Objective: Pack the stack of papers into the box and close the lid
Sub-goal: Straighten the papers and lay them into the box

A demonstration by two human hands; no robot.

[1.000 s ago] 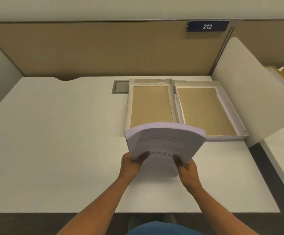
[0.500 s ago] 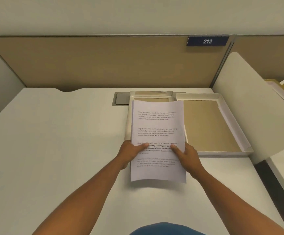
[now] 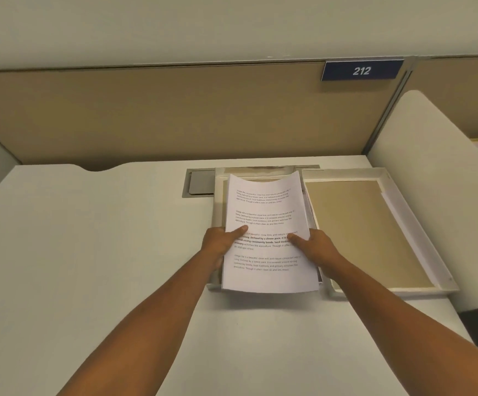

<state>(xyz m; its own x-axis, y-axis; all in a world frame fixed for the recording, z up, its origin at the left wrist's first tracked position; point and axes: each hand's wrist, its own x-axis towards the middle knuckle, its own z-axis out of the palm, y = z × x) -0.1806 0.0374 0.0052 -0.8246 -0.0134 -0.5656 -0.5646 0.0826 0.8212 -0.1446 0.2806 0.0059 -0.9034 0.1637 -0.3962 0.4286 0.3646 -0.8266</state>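
A stack of white printed papers [image 3: 266, 224] hangs flat over the shallow white box [image 3: 217, 201] with a brown floor, covering most of it. Its near edge juts past the box's front wall and its far edge curls up. My left hand [image 3: 222, 242] grips the stack's left edge, thumb on top. My right hand [image 3: 314, 245] grips the right edge the same way. The lid [image 3: 369, 230], a like tray with a brown inside, lies open-side up just right of the box.
Everything rests on a white desk [image 3: 89, 267] backed by a tan partition [image 3: 175, 115] with a blue "212" sign [image 3: 362, 70]. A grey cable hatch [image 3: 200, 182] sits left of the box's far end. A white side panel [image 3: 432, 181] rises at the right.
The stack went from held bent and upright near me to flat, then moved forward over the box. Both hands kept their grip throughout.
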